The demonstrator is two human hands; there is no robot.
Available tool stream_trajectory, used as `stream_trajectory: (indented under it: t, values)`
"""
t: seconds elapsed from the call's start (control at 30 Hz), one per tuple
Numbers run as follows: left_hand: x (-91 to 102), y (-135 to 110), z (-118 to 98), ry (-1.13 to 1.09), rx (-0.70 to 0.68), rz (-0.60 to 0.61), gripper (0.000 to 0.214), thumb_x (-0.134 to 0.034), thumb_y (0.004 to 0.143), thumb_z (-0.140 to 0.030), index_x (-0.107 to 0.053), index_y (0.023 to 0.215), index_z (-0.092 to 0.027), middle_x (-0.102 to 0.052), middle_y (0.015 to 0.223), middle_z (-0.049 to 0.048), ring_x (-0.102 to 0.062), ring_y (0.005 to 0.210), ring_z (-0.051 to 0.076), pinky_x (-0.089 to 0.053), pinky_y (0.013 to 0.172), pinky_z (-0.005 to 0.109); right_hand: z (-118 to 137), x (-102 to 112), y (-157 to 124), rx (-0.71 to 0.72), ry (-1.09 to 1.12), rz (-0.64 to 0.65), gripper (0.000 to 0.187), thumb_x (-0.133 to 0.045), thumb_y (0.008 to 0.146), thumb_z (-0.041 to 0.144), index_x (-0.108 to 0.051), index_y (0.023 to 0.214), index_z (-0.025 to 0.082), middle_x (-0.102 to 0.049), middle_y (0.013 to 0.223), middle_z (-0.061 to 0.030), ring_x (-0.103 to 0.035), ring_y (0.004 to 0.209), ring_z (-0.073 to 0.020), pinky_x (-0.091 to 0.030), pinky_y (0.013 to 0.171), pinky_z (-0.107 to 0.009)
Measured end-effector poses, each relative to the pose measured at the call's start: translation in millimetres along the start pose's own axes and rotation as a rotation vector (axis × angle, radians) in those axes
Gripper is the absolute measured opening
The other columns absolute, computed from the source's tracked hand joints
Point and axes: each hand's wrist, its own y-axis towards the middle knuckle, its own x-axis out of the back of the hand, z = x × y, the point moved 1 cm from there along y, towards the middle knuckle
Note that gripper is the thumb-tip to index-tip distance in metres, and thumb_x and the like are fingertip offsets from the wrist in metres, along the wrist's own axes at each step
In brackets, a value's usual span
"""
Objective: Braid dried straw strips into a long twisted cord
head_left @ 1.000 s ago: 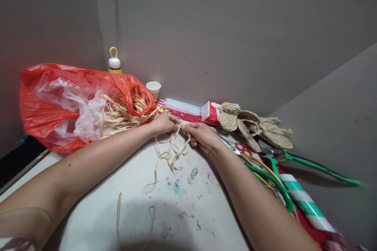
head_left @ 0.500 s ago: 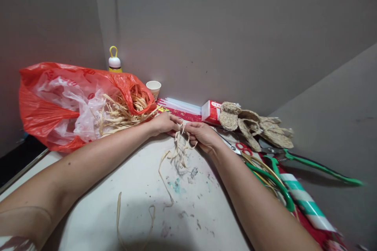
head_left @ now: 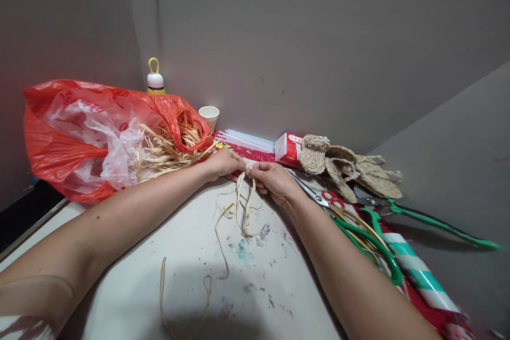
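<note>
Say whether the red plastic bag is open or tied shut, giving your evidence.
Open: the red plastic bag gapes, with raffia-like strips spilling out.

The single camera looks out from the person's head, facing forward and down across the white table (head_left: 183, 249) to the grey wall (head_left: 279, 37), which fills much of the upper frame. The forearms (head_left: 131, 212) come nearest, running in from the lower corners; the left hand (head_left: 225, 164) and right hand (head_left: 274, 180) lie farther off, near mid-frame. The lens seems wide, though blur toward the right edge makes that uncertain.
</note>
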Motion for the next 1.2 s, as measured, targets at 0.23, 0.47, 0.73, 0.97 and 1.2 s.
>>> stream_trajectory:
  t: [0.23,0.47,0.73,0.97,1.2]
  values:
    - [1.9,-3.2,-3.6,-0.036,0.026,0.027,0.010,-0.061,0.071,-0.007,-0.061,0.062,-0.009,-0.058,0.052,-0.0016,-0.053,0.046,0.005,-0.048,0.053,0.019,3.6,3.3,-3.1,0.007,-0.059,-0.003,0.024,-0.073,0.057,0.024,-0.050,0.058,0.016,-0.043,0.040,0.0071,-0.030,0.033,-0.0023,-0.019,0.031,-0.015]
    - [1.7,-6.9,-6.6,-0.111,0.058,0.086,0.007,-0.061,0.070,-0.002,-0.062,0.068,-0.009,-0.063,0.057,0.0020,-0.060,0.053,0.008,-0.048,0.055,0.020,3.9,7.2,-3.3,-0.016,-0.033,0.054,0.020,-0.071,0.057,0.023,-0.053,0.061,0.015,-0.058,0.052,0.0007,-0.035,0.037,-0.0027,-0.020,0.031,-0.015]
    - [2.1,-7.3,-8.1,-0.085,0.044,0.030,0.010,-0.063,0.065,0.000,-0.062,0.066,-0.010,-0.060,0.053,-0.0015,-0.050,0.044,0.005,-0.043,0.047,0.019,4.0,11.8,-2.0,-0.029,0.006,0.042,0.024,-0.074,0.056,0.028,-0.054,0.061,0.016,-0.046,0.042,0.0069,-0.029,0.033,-0.0021,-0.017,0.032,-0.016]
    - [1.7,-6.1,-9.0,-0.098,0.058,0.035,0.012,-0.057,0.067,0.001,-0.060,0.065,-0.010,-0.061,0.056,-0.0002,-0.049,0.044,0.006,-0.043,0.046,0.020,4.8,12.6,-1.1,-0.013,-0.010,-0.012,0.017,-0.073,0.057,0.023,-0.059,0.062,0.015,-0.056,0.048,0.0021,-0.038,0.037,-0.0048,-0.024,0.034,-0.017]
    - [2.7,-3.2,-4.1,-0.151,0.070,0.058,0.015,-0.059,0.067,0.001,-0.055,0.072,-0.012,-0.062,0.056,-0.0003,-0.056,0.048,0.009,-0.047,0.049,0.021,4.3,17.2,0.9,-0.022,0.019,0.004,0.019,-0.072,0.061,0.025,-0.056,0.057,0.014,-0.042,0.041,0.0062,-0.031,0.035,-0.0035,-0.022,0.033,-0.018]
